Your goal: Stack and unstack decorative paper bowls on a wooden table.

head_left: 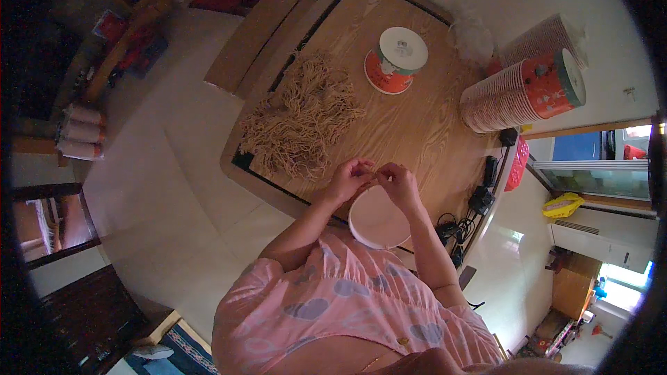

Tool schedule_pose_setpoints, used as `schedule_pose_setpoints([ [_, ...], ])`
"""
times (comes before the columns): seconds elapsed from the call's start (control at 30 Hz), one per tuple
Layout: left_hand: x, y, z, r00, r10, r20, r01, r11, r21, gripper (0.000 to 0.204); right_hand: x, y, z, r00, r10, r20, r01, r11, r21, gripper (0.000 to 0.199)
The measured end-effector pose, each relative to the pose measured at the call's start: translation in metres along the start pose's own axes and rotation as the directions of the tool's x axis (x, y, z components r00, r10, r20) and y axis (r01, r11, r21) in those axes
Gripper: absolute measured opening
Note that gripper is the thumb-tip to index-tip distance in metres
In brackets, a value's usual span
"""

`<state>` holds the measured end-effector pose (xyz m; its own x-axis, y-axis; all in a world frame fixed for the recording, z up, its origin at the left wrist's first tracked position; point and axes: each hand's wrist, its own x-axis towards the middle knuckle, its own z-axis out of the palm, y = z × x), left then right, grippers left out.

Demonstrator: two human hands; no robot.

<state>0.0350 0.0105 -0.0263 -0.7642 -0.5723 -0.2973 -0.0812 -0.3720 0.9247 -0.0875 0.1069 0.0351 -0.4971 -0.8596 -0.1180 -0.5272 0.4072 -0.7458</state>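
Close to my body at the table's near edge is a white round paper bucket (379,221), its open mouth facing up. Over its far rim, my left hand (351,179) and my right hand (398,185) meet with fingertips pinched together. Whatever lies between the fingers is too small to make out. Beyond my left hand spreads a loose heap of tan twisted paper cords (302,114). An orange and green paper bucket (396,61) stands upside down on the table, farther off, white base up.
Along the right side of the wooden table (424,121) lie nested stacks of paper buckets (524,90). Black adapters and cables (462,226) run along the right edge. A cardboard box (257,45) touches the far left side. A crumpled clear plastic bag (472,35) sits at the far right.
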Motion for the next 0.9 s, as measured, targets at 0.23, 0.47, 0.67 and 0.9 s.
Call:
schedule_pose_setpoints([
  [0.23,-0.001,0.006,0.000,1.000,0.009,-0.023,-0.010,0.998,-0.056,0.026,0.000,0.002,0.001,1.000,0.030,-0.001,-0.030,0.998,0.055,0.011],
  [0.47,-0.004,0.015,0.000,1.000,0.025,-0.005,-0.026,1.000,-0.010,0.024,0.000,-0.004,-0.001,0.997,0.057,-0.055,-0.053,0.996,0.068,0.012],
  [0.67,-0.006,0.027,0.006,0.993,-0.119,0.002,0.118,0.985,-0.130,0.019,-0.001,0.001,0.001,0.997,0.029,-0.071,-0.022,0.996,0.092,0.013],
  [0.9,0.001,0.022,0.009,0.964,-0.259,-0.062,0.243,0.950,-0.194,0.014,-0.001,-0.001,0.001,0.997,0.037,-0.072,-0.032,0.996,0.079,0.013],
])
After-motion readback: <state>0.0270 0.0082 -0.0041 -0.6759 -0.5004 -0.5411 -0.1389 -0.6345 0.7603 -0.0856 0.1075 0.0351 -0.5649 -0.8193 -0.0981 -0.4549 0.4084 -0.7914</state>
